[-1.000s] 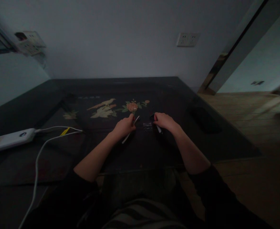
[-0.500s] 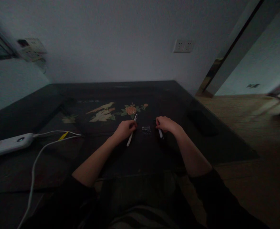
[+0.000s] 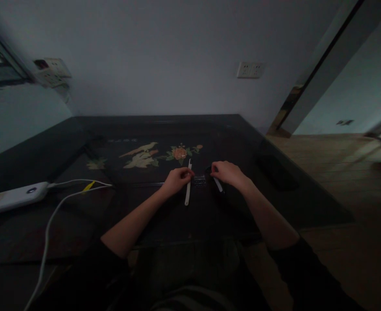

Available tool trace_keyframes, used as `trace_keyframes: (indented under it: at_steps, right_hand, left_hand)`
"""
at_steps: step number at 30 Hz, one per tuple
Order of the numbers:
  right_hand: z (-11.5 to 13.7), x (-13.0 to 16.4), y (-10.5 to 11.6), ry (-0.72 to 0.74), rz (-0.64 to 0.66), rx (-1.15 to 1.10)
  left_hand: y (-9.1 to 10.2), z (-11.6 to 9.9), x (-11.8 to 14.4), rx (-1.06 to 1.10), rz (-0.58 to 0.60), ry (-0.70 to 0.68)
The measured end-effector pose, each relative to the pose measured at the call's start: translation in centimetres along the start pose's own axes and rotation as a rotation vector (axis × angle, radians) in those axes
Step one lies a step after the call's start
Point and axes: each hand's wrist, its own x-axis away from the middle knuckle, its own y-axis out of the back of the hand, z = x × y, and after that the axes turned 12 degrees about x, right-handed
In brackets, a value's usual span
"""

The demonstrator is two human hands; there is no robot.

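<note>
White strip [image 3: 188, 188] mid-table [image 3: 63, 142], long axis near-to-far, far end toward flower inlay [image 3: 179, 153]. Left hand [image 3: 177, 180] pinches it. Right hand [image 3: 227, 172] clamps second white strip [image 3: 218, 185]. Small metal piece [image 3: 200, 179] between hands.

On the table [image 3: 80, 216]: power bank [image 3: 13, 198] far left, metal piece [image 3: 200, 180] centre, between both hands.

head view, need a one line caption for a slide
Left hand grips a white stick, right hand another white piece, over a dark floral table.
</note>
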Motion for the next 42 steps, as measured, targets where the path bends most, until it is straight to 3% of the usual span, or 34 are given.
trace_keyframes:
  at_steps: [2, 5, 8, 13, 17, 22, 26, 29, 33, 38, 42]
  right_hand:
    - [0.4, 0.3, -0.1, 0.023, -0.124, -0.014]
    - [1.3, 0.7, -1.0, 0.299, -0.272, -0.028]
    - [2.4, 0.8, -2.3, 0.436, -0.284, -0.003]
    - [3.6, 0.9, -3.7, 0.436, -0.282, 0.061]
    - [3.0, 0.9, -3.1, 0.447, -0.335, 0.043]
    - [-1.4, 0.7, -1.6, 0.302, -0.434, -0.148]
    - [-5.4, 0.4, -2.3, 0.273, -0.302, -0.157]
    - [-7.0, 0.3, -3.5, 0.248, -0.232, -0.115]
    - [-7.5, 0.3, -4.5, 0.229, -0.233, -0.1]
    - [-7.5, 0.2, -5.0, 0.314, -0.219, -0.24]
    - [-6.6, 0.4, -4.7, 0.308, -0.324, -0.246]
  left_hand:
    - [-0.1, 0.0, 0.0, -0.003, -0.006, 0.007]
    - [0.0, 0.0, 0.0, -0.002, -0.021, 0.004]
    - [0.2, 0.1, -0.2, -0.016, -0.049, 0.0]
    - [0.3, 0.8, -0.6, -0.079, -0.057, 0.011]
    - [-0.6, 1.2, -0.6, -0.079, -0.062, 0.035]
    - [-1.8, 1.0, -0.5, -0.1, -0.037, 0.027]
    - [-2.2, 0.6, -1.0, -0.152, -0.001, 0.054]
    - [-2.6, 0.0, -1.7, -0.211, 0.006, 0.058]
    - [-3.8, -1.1, -2.5, -0.259, 0.016, 0.099]
    - [-4.7, -1.8, -2.7, -0.29, -0.009, 0.106]
    - [-4.7, -1.7, -2.4, -0.311, -0.019, 0.078]
